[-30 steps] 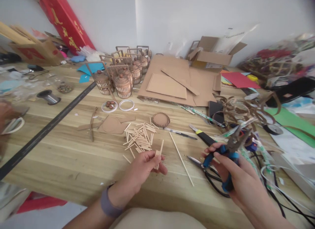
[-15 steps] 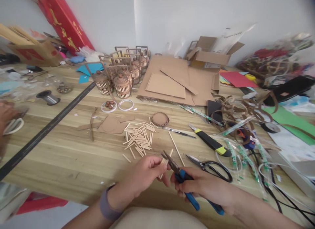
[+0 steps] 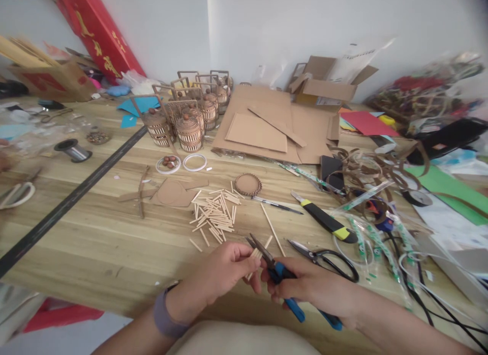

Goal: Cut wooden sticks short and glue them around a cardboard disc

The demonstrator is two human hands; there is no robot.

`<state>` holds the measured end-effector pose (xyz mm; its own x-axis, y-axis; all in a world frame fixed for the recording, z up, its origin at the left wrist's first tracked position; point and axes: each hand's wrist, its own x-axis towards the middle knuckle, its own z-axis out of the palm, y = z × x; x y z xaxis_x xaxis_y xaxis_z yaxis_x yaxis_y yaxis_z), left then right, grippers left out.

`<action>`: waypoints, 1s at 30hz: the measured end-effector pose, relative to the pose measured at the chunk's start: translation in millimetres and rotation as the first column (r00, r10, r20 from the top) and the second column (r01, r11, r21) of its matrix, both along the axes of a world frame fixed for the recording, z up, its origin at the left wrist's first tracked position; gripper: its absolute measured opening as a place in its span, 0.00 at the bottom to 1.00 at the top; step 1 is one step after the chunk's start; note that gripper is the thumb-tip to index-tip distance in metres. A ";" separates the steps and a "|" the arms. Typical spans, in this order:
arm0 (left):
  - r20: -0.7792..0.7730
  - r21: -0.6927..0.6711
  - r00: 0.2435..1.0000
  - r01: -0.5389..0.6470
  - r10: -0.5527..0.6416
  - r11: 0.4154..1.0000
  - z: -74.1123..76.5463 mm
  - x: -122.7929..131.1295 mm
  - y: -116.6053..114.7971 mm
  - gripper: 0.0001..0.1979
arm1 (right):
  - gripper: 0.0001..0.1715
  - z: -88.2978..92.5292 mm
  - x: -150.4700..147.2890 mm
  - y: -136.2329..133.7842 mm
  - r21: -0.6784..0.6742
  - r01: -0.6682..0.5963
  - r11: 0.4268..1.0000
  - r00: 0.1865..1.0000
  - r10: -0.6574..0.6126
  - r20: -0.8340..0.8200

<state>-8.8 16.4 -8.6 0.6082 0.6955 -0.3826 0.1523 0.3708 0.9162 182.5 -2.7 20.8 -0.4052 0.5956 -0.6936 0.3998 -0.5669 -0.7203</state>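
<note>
Between the thumb and fingers of my left hand (image 3: pixel 229 268) is a small bunch of short wooden sticks (image 3: pixel 254 255). My right hand (image 3: pixel 305 284) is closed around the blue handles of a pair of pliers (image 3: pixel 280 273). The plier jaws are parted and lie beside the upper ends of the sticks; whether they touch is hard to see. Just beyond my hands lies a loose pile of short wooden sticks (image 3: pixel 215 215). One longer wooden stick (image 3: pixel 272 228) rests to its right, and black-handled scissors (image 3: pixel 328 258) lie beside my right hand.
A utility knife (image 3: pixel 328 220), a pen (image 3: pixel 277 205) and a round cardboard piece with a woven rim (image 3: pixel 247 184) lie farther off. Small lidded baskets (image 3: pixel 190 131) stand behind, near cardboard sheets (image 3: pixel 263 126). Brown strips (image 3: pixel 366 167) tangle at right. Another person's blurred hand is at far left.
The pliers have shifted slightly left across the stick ends, and their handles have moved a little. At far left, the other person's hand has drawn back from the white-handled scissors.
</note>
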 end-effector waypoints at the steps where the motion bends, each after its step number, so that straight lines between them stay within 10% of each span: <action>1: 0.004 -0.005 1.000 0.001 -0.001 1.000 -0.5 -0.1 -0.2 0.19 | 0.14 -1.0 0.7 -0.5 -0.026 0.009 1.000 1.000 -0.010 -0.023; 30: 0.128 -0.035 0.992 0.024 -0.020 0.999 1.4 2.6 1.8 0.23 | 0.12 5.1 0.3 2.6 0.111 -0.074 0.991 0.997 0.077 -0.017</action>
